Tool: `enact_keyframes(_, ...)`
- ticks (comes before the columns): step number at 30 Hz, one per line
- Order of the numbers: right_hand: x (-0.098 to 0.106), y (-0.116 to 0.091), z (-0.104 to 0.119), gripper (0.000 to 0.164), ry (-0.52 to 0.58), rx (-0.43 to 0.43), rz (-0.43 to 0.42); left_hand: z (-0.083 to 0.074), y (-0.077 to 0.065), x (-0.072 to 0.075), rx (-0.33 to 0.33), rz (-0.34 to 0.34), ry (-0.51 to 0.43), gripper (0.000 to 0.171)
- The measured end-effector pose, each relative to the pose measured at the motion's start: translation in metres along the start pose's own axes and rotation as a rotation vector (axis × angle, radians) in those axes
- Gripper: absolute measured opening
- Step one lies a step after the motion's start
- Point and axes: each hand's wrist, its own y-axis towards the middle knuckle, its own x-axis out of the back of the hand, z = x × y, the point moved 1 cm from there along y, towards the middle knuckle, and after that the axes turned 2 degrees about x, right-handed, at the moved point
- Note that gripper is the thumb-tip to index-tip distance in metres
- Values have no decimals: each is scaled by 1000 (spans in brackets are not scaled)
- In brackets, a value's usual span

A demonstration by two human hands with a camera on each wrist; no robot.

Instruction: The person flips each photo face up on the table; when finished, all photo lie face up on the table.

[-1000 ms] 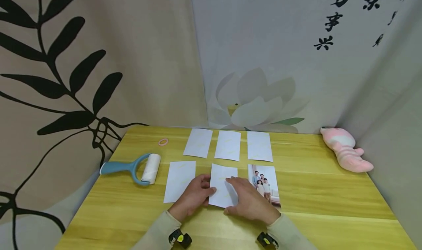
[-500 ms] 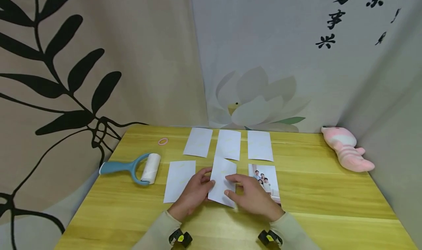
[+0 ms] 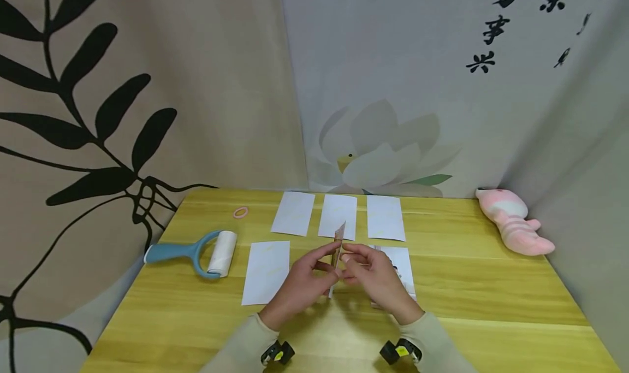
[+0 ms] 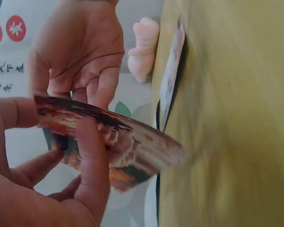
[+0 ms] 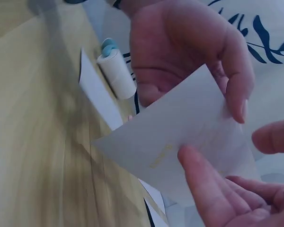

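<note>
A photo print (image 3: 339,234) stands on edge above the table between both hands. My left hand (image 3: 306,279) pinches it between thumb and fingers. In the left wrist view its printed face (image 4: 144,150) shows dark, reddish colours, blurred. The white back (image 5: 180,118), with faint yellow lettering, faces my right hand (image 3: 379,279), whose thumb touches it while the index finger is apart. A family photo (image 3: 405,269) lies face up, partly hidden under the right hand. Left of my left hand lies a face-down print (image 3: 265,272).
Behind the hands, a row of three face-down prints (image 3: 385,218) lies on the wooden table (image 3: 467,285). A blue-handled lint roller (image 3: 222,254) and a pink ring (image 3: 241,212) are at the left. A pink plush toy (image 3: 513,220) sits at the right edge.
The middle front print has come up off the table and turned from white back upward to on edge. Both hands have risen with it and closed in around it.
</note>
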Motion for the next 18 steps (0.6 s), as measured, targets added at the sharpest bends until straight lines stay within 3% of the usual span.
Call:
enact_keyframes(7, 1, 1, 1, 55, 51, -55, 1, -2, 4, -7, -121, -47, 250, 66)
enact_keyframes(12, -2, 3, -1, 48, 45, -63, -37, -3, 6, -13, -128, -88, 365, 75)
enact_keyframes(18, -2, 5, -2, 44, 25, -73, -60, -2, 7, -13, -100, -98, 390, 77)
